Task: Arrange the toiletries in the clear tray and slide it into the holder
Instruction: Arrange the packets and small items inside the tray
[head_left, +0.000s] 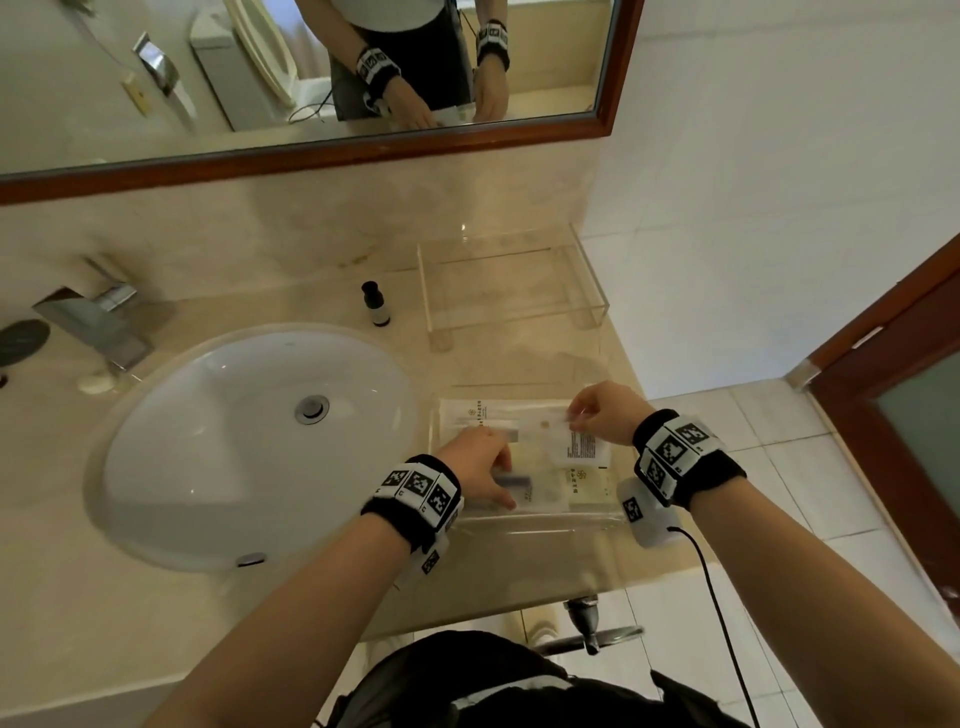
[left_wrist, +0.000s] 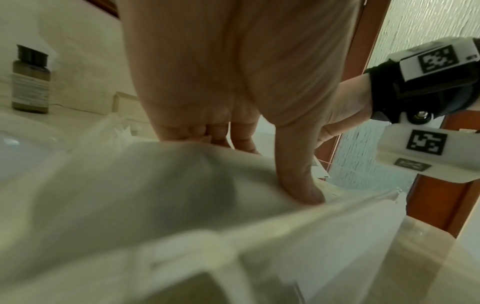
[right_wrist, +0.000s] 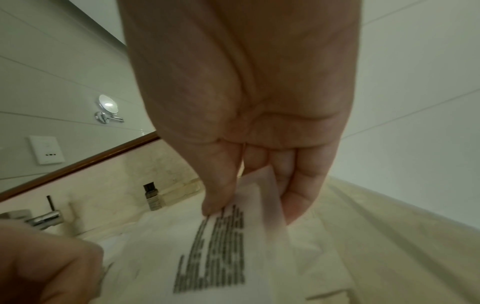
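Note:
The clear tray (head_left: 535, 522) sits near the counter's front edge, right of the sink, with several white packets and a cream box (head_left: 587, 493) in it. My left hand (head_left: 501, 475) reaches into its left side. Fingers and thumb (left_wrist: 309, 191) hold a white packet (left_wrist: 155, 185) there. My right hand (head_left: 574, 418) hovers over the tray's far right and pinches a white sachet with black print (right_wrist: 221, 257) between thumb and fingers. The clear holder (head_left: 498, 280) stands behind the tray by the wall. A small dark bottle (head_left: 375, 304) stands on the counter left of the holder.
A white sink (head_left: 249, 441) lies left of the tray, with a chrome faucet (head_left: 98, 322) behind it. A wood-framed mirror (head_left: 311, 156) hangs above the backsplash. The counter ends just right of the tray, beside a tiled floor and a brown door (head_left: 893, 374).

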